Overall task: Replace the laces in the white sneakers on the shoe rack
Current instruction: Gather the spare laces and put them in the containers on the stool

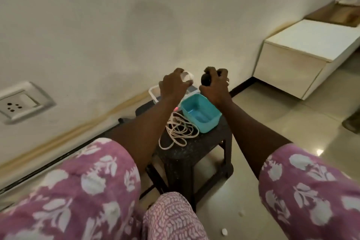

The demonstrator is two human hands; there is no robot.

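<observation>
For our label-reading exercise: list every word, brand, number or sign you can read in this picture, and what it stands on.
No readable text anywhere.
The wall socket, teal tub, stool and white cabinet carry no visible print.
The white object in the left hand and the dark object in the right hand are too blurred to show any marking.

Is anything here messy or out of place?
The white laces lie in a loose tangle on the dark stool, beside the teal tub. A small white scrap lies on the floor.
</observation>
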